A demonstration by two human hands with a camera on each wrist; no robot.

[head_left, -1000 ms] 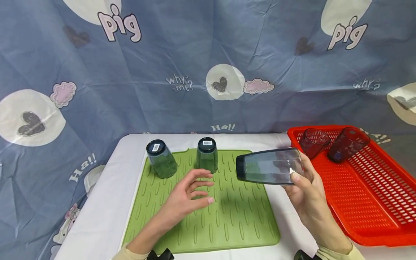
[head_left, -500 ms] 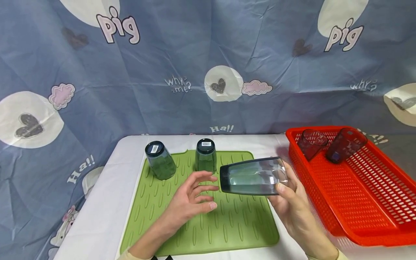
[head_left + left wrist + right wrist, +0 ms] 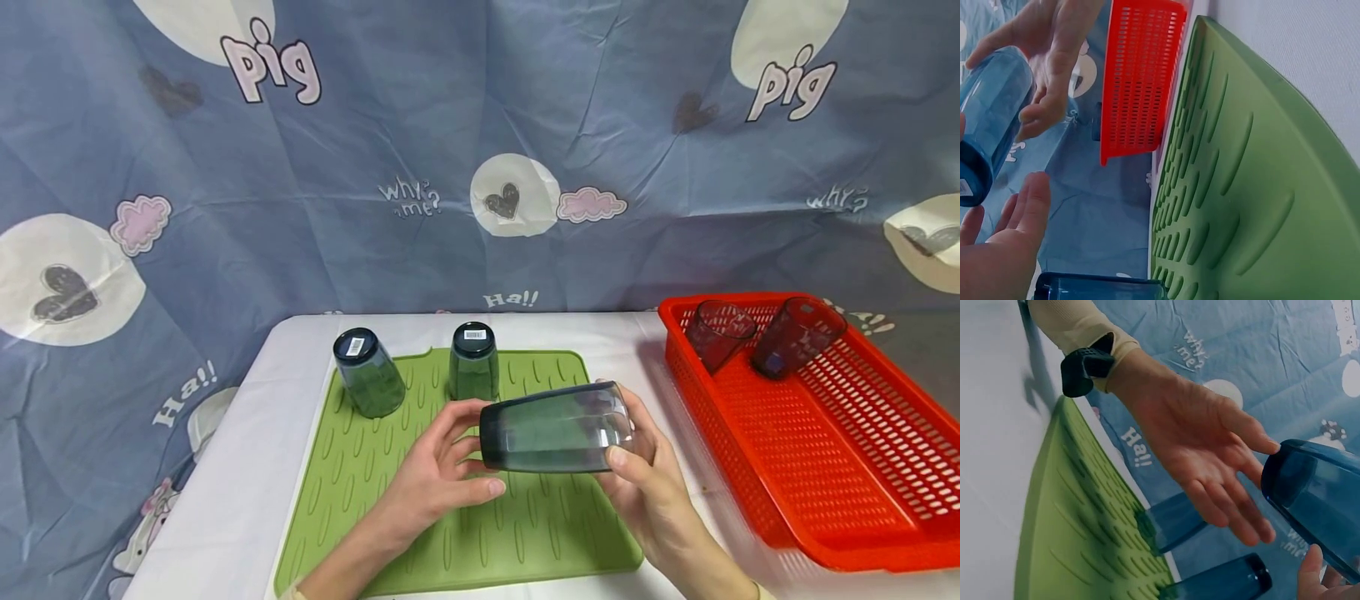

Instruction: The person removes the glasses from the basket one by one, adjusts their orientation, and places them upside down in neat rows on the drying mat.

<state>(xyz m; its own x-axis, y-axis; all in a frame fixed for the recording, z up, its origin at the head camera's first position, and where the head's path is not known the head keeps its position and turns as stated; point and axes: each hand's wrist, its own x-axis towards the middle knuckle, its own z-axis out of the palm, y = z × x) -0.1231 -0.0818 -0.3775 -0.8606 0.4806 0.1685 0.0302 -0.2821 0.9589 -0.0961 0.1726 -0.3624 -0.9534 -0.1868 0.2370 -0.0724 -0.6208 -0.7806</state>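
Observation:
My right hand grips a smoky blue-grey drinking glass by its mouth end, thumb on the near side. The glass lies nearly level in the air, its dark thick base pointing left. My left hand is at that base with fingers extended and spread. In the right wrist view the left thumb reaches the edge of the base, while the other fingers stand off it. Below is a green ridged mat. Two similar glasses stand upside down at its back, one at the left and one near the middle.
A red perforated plastic basket stands to the right of the mat. Two tinted glasses lean at its back, a left one and a right one. A white cloth covers the table, and a printed blue curtain hangs behind.
My right hand has brought the glass left and lower, from beside the basket to over the mat. Its base now meets my left hand, which has stayed almost in place.

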